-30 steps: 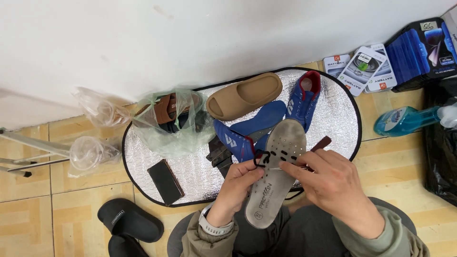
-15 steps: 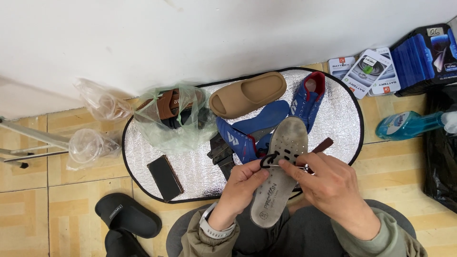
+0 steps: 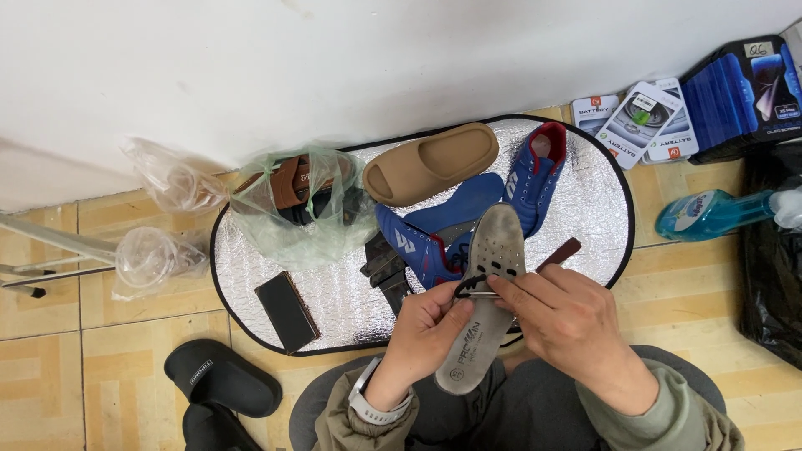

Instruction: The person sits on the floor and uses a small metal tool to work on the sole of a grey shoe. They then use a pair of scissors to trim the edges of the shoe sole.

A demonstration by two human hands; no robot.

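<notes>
Hands up close, both on a grey insole (image 3: 486, 301) over the lap. Left hand (image 3: 426, 330) pinches a black lace (image 3: 469, 284) against the insole's middle; right hand (image 3: 568, 321) has its fingers curled, pinching the same spot from the other side. Insole's toe end pokes out over the silver mat (image 3: 326, 292). Further out on the mat: 2 blue shoes (image 3: 468, 217), then a tan slide (image 3: 430, 163) and a bagged brown sandal (image 3: 292, 179). Black slippers (image 3: 221, 384) sit off the mat's near-left edge.
</notes>
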